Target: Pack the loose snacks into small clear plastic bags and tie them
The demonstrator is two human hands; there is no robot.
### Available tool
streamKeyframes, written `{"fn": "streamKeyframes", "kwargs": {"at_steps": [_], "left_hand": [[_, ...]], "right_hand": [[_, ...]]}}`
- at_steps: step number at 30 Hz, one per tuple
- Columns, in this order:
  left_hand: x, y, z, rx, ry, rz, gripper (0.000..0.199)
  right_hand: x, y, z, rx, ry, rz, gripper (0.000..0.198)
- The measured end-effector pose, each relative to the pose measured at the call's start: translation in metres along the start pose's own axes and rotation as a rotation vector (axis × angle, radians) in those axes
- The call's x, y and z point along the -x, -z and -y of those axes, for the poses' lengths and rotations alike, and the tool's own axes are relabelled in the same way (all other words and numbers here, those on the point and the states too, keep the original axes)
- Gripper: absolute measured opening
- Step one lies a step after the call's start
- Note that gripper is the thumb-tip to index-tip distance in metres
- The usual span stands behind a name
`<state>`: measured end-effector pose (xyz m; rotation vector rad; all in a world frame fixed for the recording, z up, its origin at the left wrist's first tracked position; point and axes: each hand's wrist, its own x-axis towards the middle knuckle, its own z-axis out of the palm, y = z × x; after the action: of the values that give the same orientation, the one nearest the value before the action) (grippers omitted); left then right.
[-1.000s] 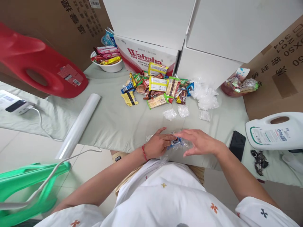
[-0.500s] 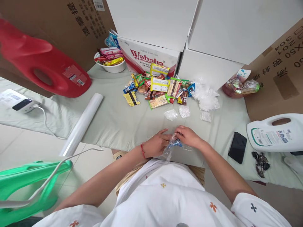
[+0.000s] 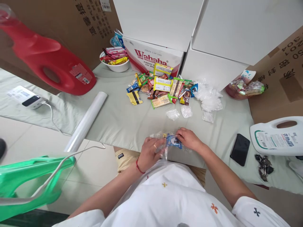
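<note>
At the table's front edge lies a clear plastic bag (image 3: 158,135) with a blue snack packet (image 3: 174,141) and a bit of yellow wrapper in it. My left hand (image 3: 151,152) rests over the bag's left side, fingers apart and slightly blurred. On the other side, my right hand (image 3: 190,139) pinches the plastic beside the blue packet's right end. Farther back is a heap of wrapped snacks (image 3: 163,84), with a yellow packet (image 3: 134,97) at its left. Crumpled clear bags (image 3: 209,97) lie right of the heap, and several small folded ones (image 3: 172,114) lie in front.
A white bowl of snacks (image 3: 118,66) stands by a Wahaha carton (image 3: 151,55). Left are a red jug (image 3: 54,60) and a white roll (image 3: 87,121). A phone (image 3: 240,149), keys (image 3: 264,167) and a white detergent bottle (image 3: 276,135) lie right. A green stool (image 3: 35,189) stands lower left.
My left hand has drawn back to the left and its fingers have spread. The blue packet inside the plastic now shows more fully; my right hand stays at its right end.
</note>
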<state>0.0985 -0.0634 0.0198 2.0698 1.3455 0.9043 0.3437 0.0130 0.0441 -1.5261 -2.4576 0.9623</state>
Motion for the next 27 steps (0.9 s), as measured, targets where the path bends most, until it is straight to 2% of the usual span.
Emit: {"fn": "streamKeyframes", "kwargs": {"at_steps": [4, 6, 8, 10, 12, 13, 14, 15, 17, 19, 22, 25, 27], "left_hand": [[-0.027, 0.004, 0.012, -0.022, 0.532, -0.012, 0.052], [-0.032, 0.011, 0.024, -0.142, 0.625, 0.033, 0.047], [-0.030, 0.020, 0.035, -0.284, 0.570, 0.019, 0.030], [-0.025, 0.030, 0.038, -0.409, 0.466, -0.151, 0.014], [-0.020, 0.036, 0.030, -0.481, 0.309, -0.361, 0.028], [-0.019, 0.037, 0.023, -0.478, 0.194, -0.388, 0.033], [-0.019, 0.035, 0.015, -0.448, 0.055, -0.335, 0.036], [-0.021, 0.031, 0.007, -0.400, -0.096, -0.218, 0.039], [-0.027, 0.017, -0.007, -0.317, -0.348, 0.123, 0.046], [-0.032, -0.002, -0.012, -0.311, -0.392, 0.288, 0.049], [-0.032, -0.023, -0.005, -0.310, -0.288, 0.325, 0.050], [-0.023, -0.031, 0.004, -0.297, -0.231, 0.281, 0.050], [-0.018, -0.032, 0.007, -0.286, -0.232, 0.246, 0.051]], "right_hand": [[0.002, -0.003, -0.005, -0.080, -0.009, -0.006, 0.019], [0.001, -0.005, -0.007, -0.134, -0.011, -0.005, 0.019], [0.000, -0.007, -0.008, -0.156, -0.006, -0.006, 0.019], [-0.001, -0.007, -0.006, -0.143, -0.001, -0.008, 0.018], [-0.003, -0.007, -0.002, -0.111, 0.006, -0.006, 0.018], [-0.004, -0.007, 0.000, -0.093, 0.013, -0.002, 0.018], [-0.004, -0.007, 0.002, -0.076, 0.021, 0.001, 0.018], [-0.005, -0.006, 0.003, -0.060, 0.032, 0.005, 0.018], [-0.005, -0.003, 0.003, -0.045, 0.060, 0.019, 0.016], [-0.003, 0.004, -0.003, -0.079, 0.076, 0.021, 0.014], [0.004, 0.018, -0.023, -0.226, 0.004, -0.067, 0.015], [0.015, 0.026, -0.042, -0.349, -0.150, -0.234, 0.033], [0.020, 0.024, -0.047, -0.427, -0.213, -0.255, 0.044]]}}
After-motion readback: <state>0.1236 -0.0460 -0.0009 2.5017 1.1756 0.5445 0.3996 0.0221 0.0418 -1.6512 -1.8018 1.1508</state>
